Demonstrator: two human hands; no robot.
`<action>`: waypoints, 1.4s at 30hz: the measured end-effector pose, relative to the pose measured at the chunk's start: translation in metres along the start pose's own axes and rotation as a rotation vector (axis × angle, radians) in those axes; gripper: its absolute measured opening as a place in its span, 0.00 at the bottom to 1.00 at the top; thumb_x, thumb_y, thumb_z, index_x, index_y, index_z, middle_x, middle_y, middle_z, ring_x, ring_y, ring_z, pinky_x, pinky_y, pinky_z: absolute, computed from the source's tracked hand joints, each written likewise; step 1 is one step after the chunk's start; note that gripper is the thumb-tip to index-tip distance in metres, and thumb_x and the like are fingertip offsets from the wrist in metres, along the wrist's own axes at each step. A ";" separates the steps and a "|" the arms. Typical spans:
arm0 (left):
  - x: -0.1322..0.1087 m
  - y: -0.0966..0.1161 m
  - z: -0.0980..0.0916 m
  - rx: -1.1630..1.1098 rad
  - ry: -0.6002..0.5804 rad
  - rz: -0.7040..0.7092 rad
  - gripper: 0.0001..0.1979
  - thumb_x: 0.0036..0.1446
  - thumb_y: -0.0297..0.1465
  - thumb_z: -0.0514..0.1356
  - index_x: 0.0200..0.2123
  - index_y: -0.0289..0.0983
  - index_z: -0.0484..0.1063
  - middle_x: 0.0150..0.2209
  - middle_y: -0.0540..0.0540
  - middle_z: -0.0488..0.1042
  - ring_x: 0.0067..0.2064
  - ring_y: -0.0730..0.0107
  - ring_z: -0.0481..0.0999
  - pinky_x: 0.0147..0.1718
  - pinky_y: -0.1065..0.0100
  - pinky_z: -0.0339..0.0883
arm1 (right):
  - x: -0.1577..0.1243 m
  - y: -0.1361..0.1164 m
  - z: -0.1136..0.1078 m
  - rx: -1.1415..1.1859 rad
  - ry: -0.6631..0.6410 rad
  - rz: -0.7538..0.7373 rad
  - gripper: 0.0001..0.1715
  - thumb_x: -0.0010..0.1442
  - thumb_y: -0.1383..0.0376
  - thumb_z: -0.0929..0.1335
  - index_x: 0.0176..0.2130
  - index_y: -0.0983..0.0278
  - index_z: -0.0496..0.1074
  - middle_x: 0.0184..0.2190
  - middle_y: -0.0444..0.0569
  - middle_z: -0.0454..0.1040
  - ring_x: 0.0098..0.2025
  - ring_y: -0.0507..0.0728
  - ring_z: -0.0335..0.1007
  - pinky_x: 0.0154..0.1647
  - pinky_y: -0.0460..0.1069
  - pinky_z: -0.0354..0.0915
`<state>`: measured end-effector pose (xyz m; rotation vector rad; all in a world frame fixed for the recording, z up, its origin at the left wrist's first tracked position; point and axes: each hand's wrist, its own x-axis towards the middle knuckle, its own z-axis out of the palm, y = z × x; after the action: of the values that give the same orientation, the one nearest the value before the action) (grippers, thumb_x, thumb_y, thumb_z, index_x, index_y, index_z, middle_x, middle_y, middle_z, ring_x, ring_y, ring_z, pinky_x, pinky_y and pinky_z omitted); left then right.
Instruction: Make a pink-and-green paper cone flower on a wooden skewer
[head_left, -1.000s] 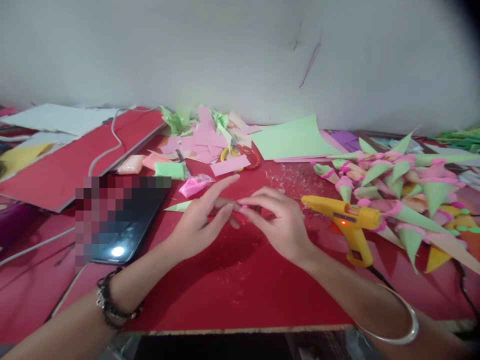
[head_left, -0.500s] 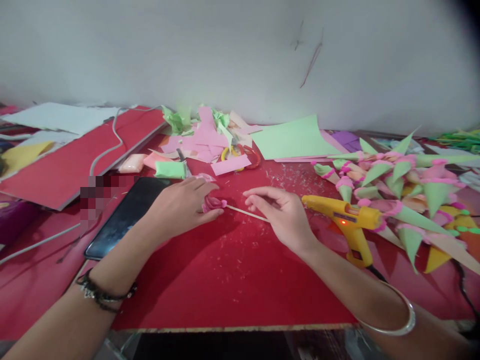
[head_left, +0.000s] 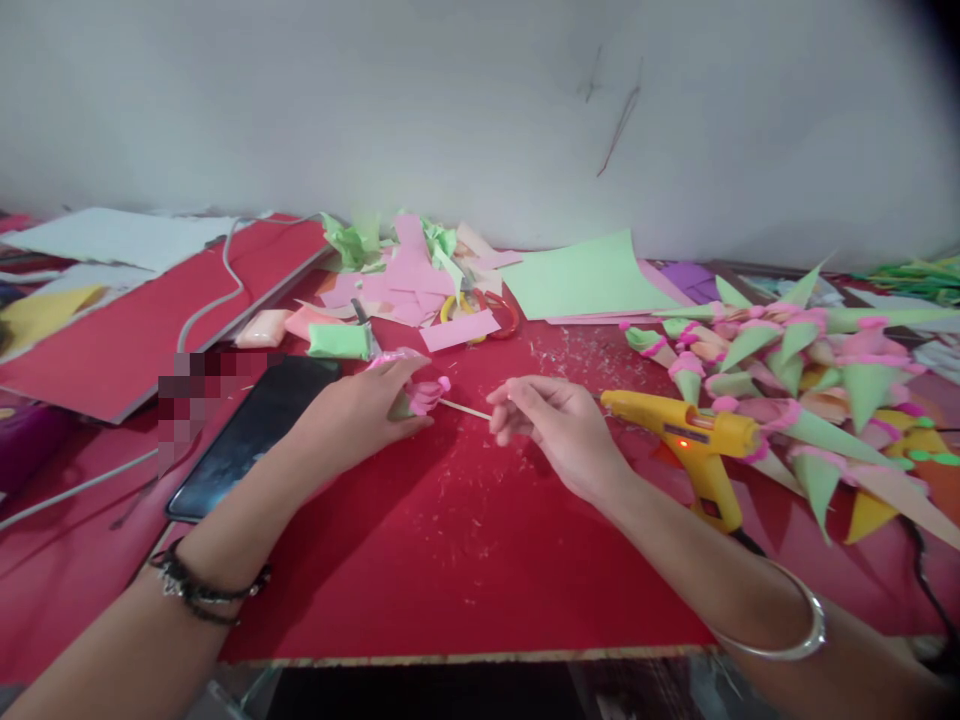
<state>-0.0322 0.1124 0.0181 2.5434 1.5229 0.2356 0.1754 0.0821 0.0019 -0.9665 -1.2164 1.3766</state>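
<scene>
A plain white wall (head_left: 450,100) is backing a table (head_left: 465,560) covered in smooth red board, which is dusted with pale crumbs and trimmings. At far left a white sheet (head_left: 112,235) is lying flat and a grey cable (head_left: 217,300) is curving toward a glossy black phone (head_left: 247,440).

Just right of the phone, the left hand (head_left: 352,415) is curling shut around a small pink bud (head_left: 426,395), a soft, tightly rolled spiral that is resting low over the table. A thin pale stick (head_left: 465,408), straight and rigid, is running from the bud to the right hand (head_left: 559,425), whose thumb and fingertips are pinching its far end.

The bud seems to be getting seated on the stick's tip. Doing this well probably means holding the stick in line with the centre of the roll. It also means pressing lightly, so that the layers are not getting crushed or unwinding, and bracing both wrists on the table.

Behind the hands, crumpled pink and green scraps (head_left: 405,270) are piling around scissors (head_left: 487,310) with looped handles, beside a flat pale green sheet (head_left: 585,275). Near the right hand, a yellow plastic glue gun (head_left: 694,440) is standing with its light glowing orange. At far right, pointed green and peach cones (head_left: 810,370) with pink trim are lying in a heap.
</scene>
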 end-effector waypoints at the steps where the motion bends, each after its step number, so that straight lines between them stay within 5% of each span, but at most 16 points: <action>1: 0.000 0.001 0.001 -0.034 0.023 0.013 0.26 0.53 0.40 0.53 0.55 0.40 0.55 0.51 0.41 0.67 0.45 0.56 0.71 0.36 0.64 0.64 | 0.000 -0.001 0.000 -0.027 0.008 -0.002 0.14 0.54 0.57 0.65 0.25 0.64 0.71 0.17 0.41 0.69 0.18 0.46 0.63 0.21 0.43 0.61; 5: 0.002 0.003 0.007 -0.147 0.114 0.074 0.28 0.50 0.41 0.56 0.54 0.37 0.57 0.53 0.41 0.65 0.52 0.58 0.65 0.48 0.61 0.60 | 0.000 -0.001 0.000 -0.131 0.076 -0.015 0.08 0.49 0.61 0.69 0.26 0.64 0.71 0.19 0.40 0.69 0.21 0.45 0.63 0.23 0.42 0.60; 10: 0.004 0.004 0.012 -0.216 0.122 0.114 0.24 0.50 0.36 0.56 0.51 0.35 0.61 0.49 0.40 0.68 0.49 0.58 0.68 0.47 0.60 0.61 | 0.000 0.001 0.001 -0.026 0.004 0.008 0.11 0.49 0.64 0.69 0.36 0.62 0.74 0.32 0.46 0.76 0.33 0.50 0.71 0.39 0.48 0.67; 17: -0.001 0.017 0.001 -0.403 0.038 0.156 0.16 0.51 0.29 0.54 0.45 0.38 0.65 0.44 0.46 0.71 0.42 0.65 0.71 0.41 0.65 0.64 | -0.001 -0.003 0.001 -0.136 0.032 0.001 0.11 0.50 0.59 0.69 0.24 0.65 0.70 0.17 0.39 0.68 0.19 0.45 0.61 0.20 0.42 0.60; 25: -0.001 0.018 0.006 -0.499 0.060 0.100 0.22 0.53 0.35 0.53 0.51 0.38 0.59 0.48 0.43 0.68 0.45 0.62 0.70 0.42 0.63 0.64 | 0.001 0.000 0.003 -0.023 0.038 0.007 0.07 0.48 0.66 0.69 0.32 0.63 0.73 0.29 0.43 0.75 0.31 0.48 0.71 0.38 0.47 0.67; 29: -0.002 0.019 0.008 -0.545 0.058 0.077 0.22 0.54 0.32 0.52 0.53 0.37 0.58 0.47 0.44 0.68 0.43 0.64 0.71 0.41 0.64 0.65 | 0.000 -0.002 0.004 -0.033 0.003 0.016 0.06 0.50 0.65 0.68 0.32 0.64 0.72 0.25 0.43 0.74 0.26 0.48 0.70 0.33 0.47 0.68; 32: -0.002 0.021 0.011 -0.607 0.007 0.135 0.19 0.54 0.30 0.51 0.51 0.36 0.60 0.47 0.43 0.69 0.45 0.65 0.70 0.44 0.64 0.64 | -0.001 -0.005 0.005 -0.118 0.011 -0.033 0.04 0.49 0.65 0.69 0.28 0.64 0.69 0.22 0.41 0.72 0.23 0.47 0.67 0.28 0.45 0.66; 42: -0.007 0.041 0.021 -0.713 -0.011 0.169 0.21 0.57 0.29 0.48 0.55 0.39 0.51 0.49 0.42 0.67 0.47 0.65 0.69 0.45 0.62 0.63 | -0.005 -0.005 0.008 -0.345 -0.019 -0.321 0.02 0.52 0.67 0.68 0.30 0.60 0.71 0.34 0.46 0.66 0.41 0.53 0.66 0.42 0.50 0.65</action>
<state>0.0037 0.0857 0.0067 2.0738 0.9693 0.6509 0.1697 0.0753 0.0082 -0.9413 -1.5806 0.9440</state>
